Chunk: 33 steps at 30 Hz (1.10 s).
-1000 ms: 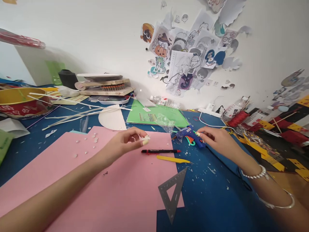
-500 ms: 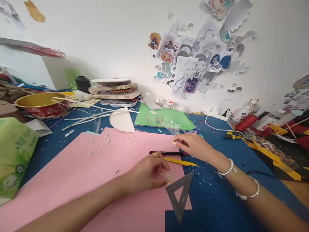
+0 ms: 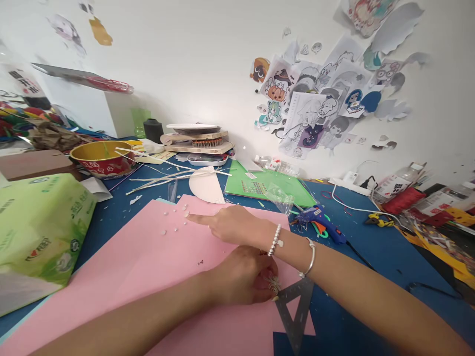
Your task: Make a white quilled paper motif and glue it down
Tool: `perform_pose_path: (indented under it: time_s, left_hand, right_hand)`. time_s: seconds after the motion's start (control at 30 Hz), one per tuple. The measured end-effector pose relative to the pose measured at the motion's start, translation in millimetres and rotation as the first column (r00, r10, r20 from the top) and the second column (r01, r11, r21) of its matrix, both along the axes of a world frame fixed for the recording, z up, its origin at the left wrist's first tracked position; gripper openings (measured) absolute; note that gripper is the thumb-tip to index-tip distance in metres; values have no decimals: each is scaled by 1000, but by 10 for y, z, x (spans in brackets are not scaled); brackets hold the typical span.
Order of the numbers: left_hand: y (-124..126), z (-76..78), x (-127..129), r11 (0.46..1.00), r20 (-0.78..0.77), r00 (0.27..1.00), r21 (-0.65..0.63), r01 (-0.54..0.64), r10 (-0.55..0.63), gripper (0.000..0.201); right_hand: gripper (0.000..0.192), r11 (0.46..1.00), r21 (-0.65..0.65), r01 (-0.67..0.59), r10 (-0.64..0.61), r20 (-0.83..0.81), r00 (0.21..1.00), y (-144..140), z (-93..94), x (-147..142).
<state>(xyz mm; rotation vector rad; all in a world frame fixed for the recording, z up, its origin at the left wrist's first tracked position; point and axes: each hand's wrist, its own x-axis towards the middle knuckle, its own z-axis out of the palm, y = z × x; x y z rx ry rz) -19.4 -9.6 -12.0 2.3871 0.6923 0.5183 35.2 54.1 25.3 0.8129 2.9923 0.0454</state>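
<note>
My left hand (image 3: 237,274) is closed, its fingertips pinching a small pale ornament (image 3: 273,284) with thin curling strands. Below it on the pink paper (image 3: 141,277) lies a dark set square (image 3: 295,326). My right hand (image 3: 232,225) reaches across above the left one, index finger stretched out and the other fingers curled under. That fingertip meets one of several small white half-round beads (image 3: 164,232) scattered on the paper. Whether the bead sticks to the finger I cannot tell.
A blue hot glue gun (image 3: 319,220) lies to the right, its cable trailing off. At the back are a green sheet (image 3: 265,185), a white paper piece (image 3: 206,184) and pale strips (image 3: 159,180). A tissue pack (image 3: 44,232) and a red-and-gold bowl (image 3: 104,160) stand left.
My right hand has swept left from the paper's right edge to the beads, its index finger now extended. The left hand still pinches the ornament. The view has turned somewhat left.
</note>
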Motion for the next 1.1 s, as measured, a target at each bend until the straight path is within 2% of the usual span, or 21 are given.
perform_pose_path:
  time_s: [0.13,0.37,0.53,0.63,0.73,0.9,1.0,1.1]
  left_hand:
    - [-3,-13,-8,1000,6,1000,15,-8,8,23]
    - [2,-40,-4,1000,3,1000,13,-8,8,22]
    - [10,-35,-2,999,-8,1000,25,-27,27,23]
    - [17,-42,2,999,-9,1000,31,-28,28,25]
    - [22,-46,6,999,-7,1000,31,-20,20,25]
    - [28,-38,2,1000,-14,1000,29,-9,9,23]
    - [31,-33,-2,1000,-13,1000,30,-1,1,22]
    - [31,-17,-5,1000,-18,1000,28,1,0,20]
  right_hand:
    - [56,997,-46,-55,56,19,998,36,-57,-142]
    - [49,985,-168,-30,22,-54,998,48,-104,-151]
    - [38,940,-340,-16,-71,-242,968,60,-74,-46]
    - [23,903,-430,8,-188,-378,907,64,-73,73]
    - [15,821,-571,25,-359,-481,800,88,-93,190]
    - [27,601,-796,-73,-603,-512,612,72,-85,367]
    - [27,466,-866,-181,-672,-479,565,-26,-53,499]
    - [24,367,-891,-267,-718,-454,528,-150,-34,639]
